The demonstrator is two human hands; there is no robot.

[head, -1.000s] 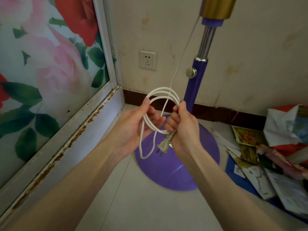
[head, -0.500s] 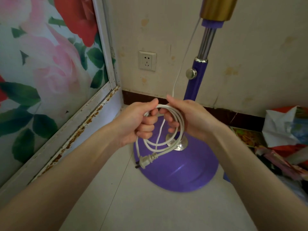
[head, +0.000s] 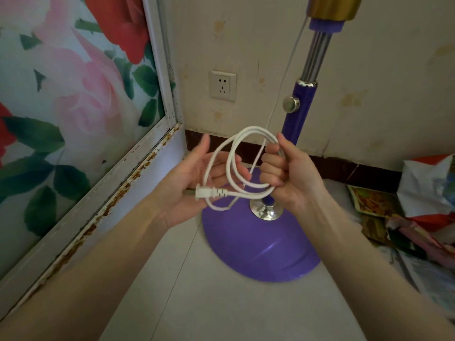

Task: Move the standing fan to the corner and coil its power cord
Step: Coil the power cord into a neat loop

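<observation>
Cord point(head: 219, 192), white, looped: right hand point(head: 290, 173) grips it, left hand point(head: 194, 178) spread.

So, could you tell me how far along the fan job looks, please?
Done: the purple standing fan sits in the corner beside the white wall socket. In hand: the right hand grips the looped white power cord, its plug lying over the open left hand. Left: tidying and setting down the coil.

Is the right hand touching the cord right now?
Touching. The head view shows the right hand gripping the loops of the cord, fingers curled round them.
</observation>
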